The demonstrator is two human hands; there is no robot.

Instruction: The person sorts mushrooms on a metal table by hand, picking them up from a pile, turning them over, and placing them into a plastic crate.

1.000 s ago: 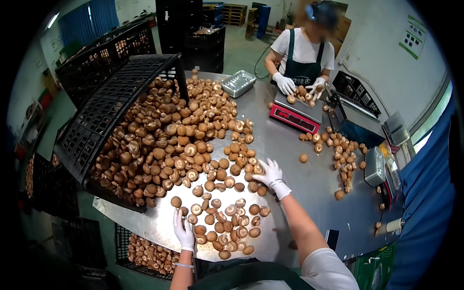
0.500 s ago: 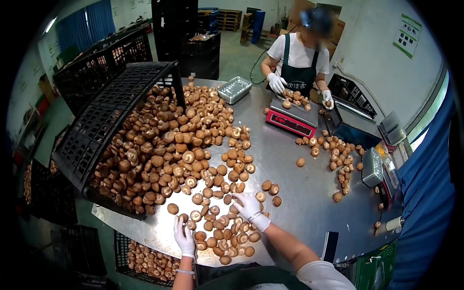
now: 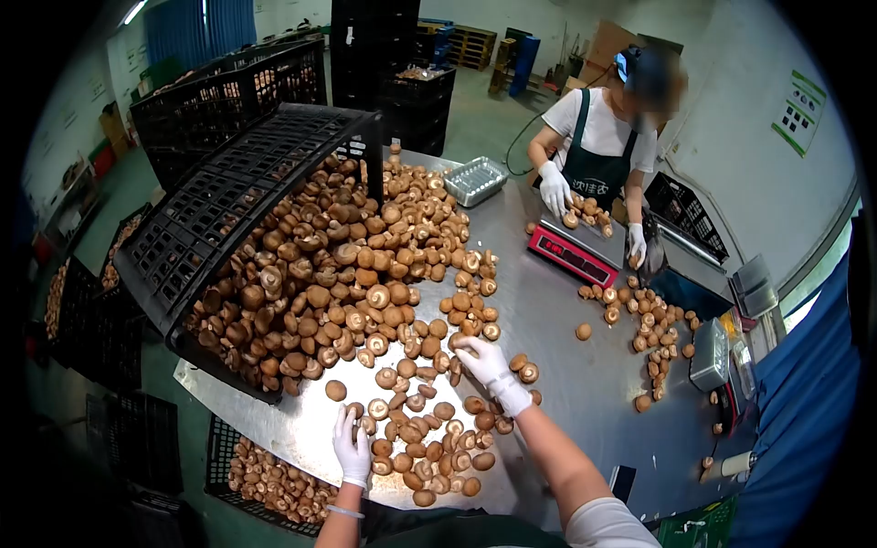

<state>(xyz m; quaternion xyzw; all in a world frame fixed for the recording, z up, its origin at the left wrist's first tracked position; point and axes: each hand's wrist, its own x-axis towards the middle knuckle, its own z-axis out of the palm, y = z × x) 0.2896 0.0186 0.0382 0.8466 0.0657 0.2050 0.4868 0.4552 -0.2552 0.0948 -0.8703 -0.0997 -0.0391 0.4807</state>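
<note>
No text can be read. The far person's apron (image 3: pixel 598 173) bears white lettering, too blurred. The wall poster (image 3: pixel 797 115) at far right is too small.

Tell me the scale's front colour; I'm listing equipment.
Red, with a steel top; the scale shows best in the head view.

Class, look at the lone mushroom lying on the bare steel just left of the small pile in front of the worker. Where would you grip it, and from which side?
Grip the lone mushroom across its rounded cap, coming straight down from above. It seems to sit cap-up on the steel table, apart from its neighbours, so fingers fit on either side. The left hand is the nearer one.
</note>
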